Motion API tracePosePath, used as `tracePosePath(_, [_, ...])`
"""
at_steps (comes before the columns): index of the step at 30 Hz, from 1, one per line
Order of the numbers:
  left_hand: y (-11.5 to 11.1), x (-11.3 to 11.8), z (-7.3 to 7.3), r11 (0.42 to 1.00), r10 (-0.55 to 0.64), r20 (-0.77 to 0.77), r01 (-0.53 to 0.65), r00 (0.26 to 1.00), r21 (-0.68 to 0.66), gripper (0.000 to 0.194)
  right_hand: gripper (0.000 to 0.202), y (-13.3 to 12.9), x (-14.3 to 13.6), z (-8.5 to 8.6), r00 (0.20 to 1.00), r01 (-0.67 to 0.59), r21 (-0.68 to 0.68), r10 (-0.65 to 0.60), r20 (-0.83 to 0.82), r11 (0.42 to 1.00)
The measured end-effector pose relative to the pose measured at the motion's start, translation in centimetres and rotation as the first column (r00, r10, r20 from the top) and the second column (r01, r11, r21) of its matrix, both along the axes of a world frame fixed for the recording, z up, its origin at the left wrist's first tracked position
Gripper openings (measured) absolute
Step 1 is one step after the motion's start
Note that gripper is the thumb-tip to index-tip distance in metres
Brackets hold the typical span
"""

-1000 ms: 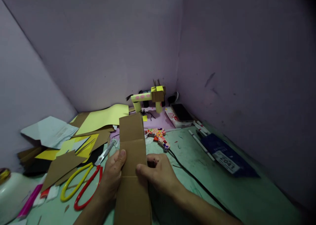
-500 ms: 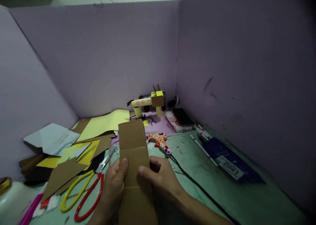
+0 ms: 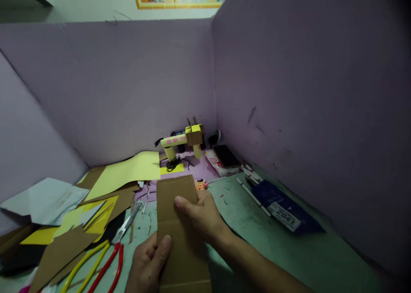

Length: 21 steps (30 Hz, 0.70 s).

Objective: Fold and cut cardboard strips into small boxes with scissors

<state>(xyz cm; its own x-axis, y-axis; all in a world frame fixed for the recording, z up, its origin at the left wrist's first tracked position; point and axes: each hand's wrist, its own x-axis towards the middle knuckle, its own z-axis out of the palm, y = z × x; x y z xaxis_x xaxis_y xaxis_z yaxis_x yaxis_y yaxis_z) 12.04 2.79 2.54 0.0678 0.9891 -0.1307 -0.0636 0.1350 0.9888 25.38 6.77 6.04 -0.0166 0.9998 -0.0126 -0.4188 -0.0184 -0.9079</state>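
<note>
Gripped a brown cardboard strip (image 3: pixel 181 246) with both hands, low along its left edge with the left hand (image 3: pixel 148 263) and higher along its right edge with the right hand (image 3: pixel 203 213). Held it tilted above the green tabletop (image 3: pixel 257 250), narrow and flat-faced, marked by two crosswise creases and cut off by the bottom of the view. Laid both thumbs on the front face, hid most of the fingers behind the board, and slanted the right forearm in from the lower right.

Just to the left, lay near scissors (image 3: pixel 118 240) with yellow and red handles, beside overlapping cardboard scraps (image 3: pixel 66 252) and yellow paper (image 3: pixel 105 218). To the right, lay near white sticks (image 3: pixel 253 197) and a dark blue packet (image 3: pixel 284 207) labelled 2041. Beyond the strip, was partly blocked from seeing a flower-patterned object (image 3: pixel 201 184) by the board and right hand. Farther back, saw a large pale yellow sheet (image 3: pixel 131 171), black string (image 3: pixel 176 162), a phone (image 3: pixel 226 156) on a white-and-pink case (image 3: pixel 221 166), and a yellow toy animal (image 3: pixel 175 140) with pink spots standing before the purple wall (image 3: pixel 154 83).
</note>
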Motion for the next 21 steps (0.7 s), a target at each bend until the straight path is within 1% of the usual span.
tracePosePath(2, [0.5,-0.4,0.2,1.0,-0.02,0.018,0.02,1.0,0.019,0.042,0.025,0.0,0.2,-0.1,0.999,-0.034,-0.009,0.034,0.036,0.999])
tracePosePath(4, [1.4,-1.2,1.2,0.996,0.0,0.009,0.0,1.0,0.085,0.042,0.024,0.2,0.4,-0.2,0.992,-0.084,-0.018,0.085,0.089,0.996])
tracePosePath(5, [2.0,-1.7,2.0,0.991,0.029,-0.006,-0.028,1.0,0.129,0.044,0.022,0.4,0.4,-0.2,0.986,-0.114,-0.022,0.116,0.122,0.993])
tracePosePath(7, [3.3,-2.9,4.1,0.972,0.11,-0.054,-0.096,0.992,0.213,0.05,0.017,0.8,0.3,0.0,0.96,-0.184,-0.03,0.187,0.207,0.982])
tracePosePath(8, [3.9,-3.5,5.3,0.957,0.134,-0.117,-0.098,0.984,0.273,0.051,0.015,0.9,0.2,0.2,0.939,-0.226,-0.033,0.227,0.257,0.974])
tracePosePath(9, [4.5,-4.1,6.5,0.934,0.144,-0.188,-0.071,0.971,0.349,0.048,0.013,1.1,0.0,0.5,0.911,-0.272,-0.035,0.27,0.311,0.962])
tracePosePath(10, [5.0,-4.6,7.6,0.931,0.079,-0.308,0.04,0.948,0.362,0.044,0.011,1.3,-0.2,0.9,0.876,-0.322,-0.035,0.313,0.367,0.946])
tracePosePath(11, [5.4,-5.1,8.6,0.929,-0.013,-0.422,0.168,0.906,0.331,0.039,0.011,1.3,-0.4,1.2,0.834,-0.374,-0.035,0.353,0.424,0.927])
tracePosePath(12, [5.6,-5.5,9.3,0.917,-0.11,-0.503,0.282,0.857,0.28,0.032,0.013,1.4,-0.7,1.6,0.788,-0.424,-0.034,0.387,0.479,0.905])
tracePosePath(13, [5.6,-5.9,9.9,0.904,-0.212,-0.558,0.378,0.802,0.2,0.023,0.016,1.4,-0.9,2.0,0.742,-0.467,-0.034,0.412,0.529,0.884])
tracePosePath(14, [5.5,-6.2,10.1,0.891,-0.288,-0.592,0.437,0.752,0.122,0.017,0.019,1.3,-1.1,2.2,0.699,-0.504,-0.037,0.432,0.57,0.863])
tracePosePath(15, [5.3,-6.5,10.2,0.886,-0.337,-0.604,0.461,0.722,0.057,0.012,0.021,1.3,-1.3,2.4,0.655,-0.54,-0.041,0.45,0.607,0.84])
tracePosePath(16, [4.9,-6.7,10.0,0.887,-0.365,-0.598,0.462,0.713,0.009,0.01,0.021,1.3,-1.4,2.6,0.606,-0.581,-0.042,0.466,0.644,0.813])
tracePosePath(18, [3.9,-7.0,9.2,0.893,-0.394,-0.538,0.45,0.745,-0.031,0.011,0.018,1.5,-1.7,2.6,0.484,-0.677,-0.043,0.489,0.726,0.735])
tracePosePath(21, [2.1,-7.1,6.9,0.889,-0.431,-0.409,0.457,0.804,-0.036,0.021,0.009,2.8,-2.5,2.6,0.237,-0.819,-0.094,0.482,0.844,0.566])
